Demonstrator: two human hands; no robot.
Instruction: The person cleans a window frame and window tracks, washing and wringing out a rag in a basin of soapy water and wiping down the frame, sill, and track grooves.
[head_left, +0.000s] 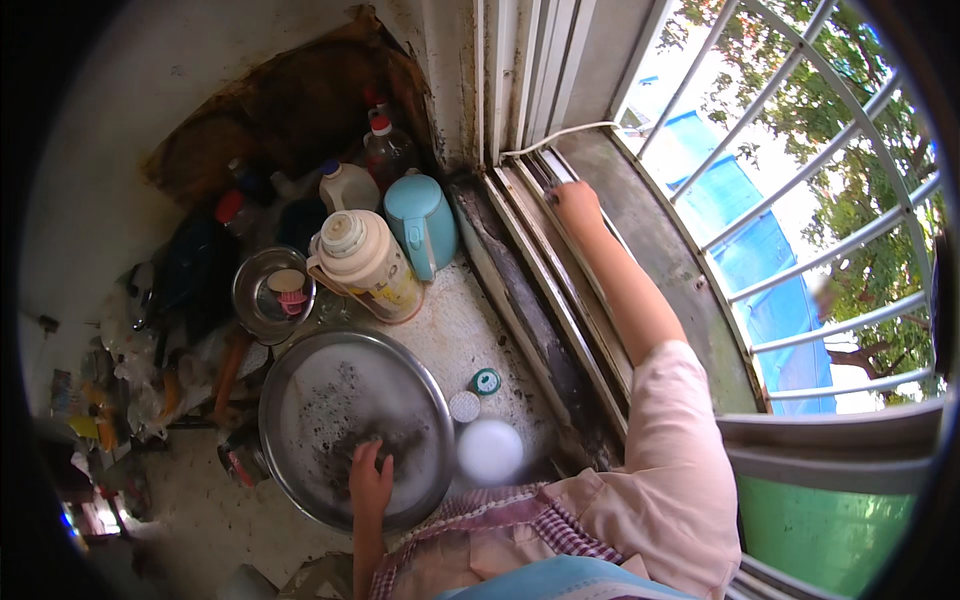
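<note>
My right hand (579, 206) reaches out to the far end of the window's sliding track (544, 187). Its fingers are closed around a small dark object (553, 195), mostly hidden, perhaps a rag or scrubber. Over a round stainless steel basin (268, 405) hangs my left hand (371, 476), empty, thumb and fingers apart. Greyish sudsy water (315, 427) with dark specks fills the basin; whether my fingertips touch it is hard to tell. Beside the basin's right rim are a green-and-white round lid (487, 381), a pale ridged cap (465, 406) and a blurred white round object (490, 450).
Behind the basin stand a thermos flask (375, 270), a light blue electric kettle (421, 221), plastic bottles (349, 187) and a small metal bowl (244, 300) holding a pink item. Bagged clutter (150, 390) lies left. White window bars (795, 270) bound the concrete sill (660, 217).
</note>
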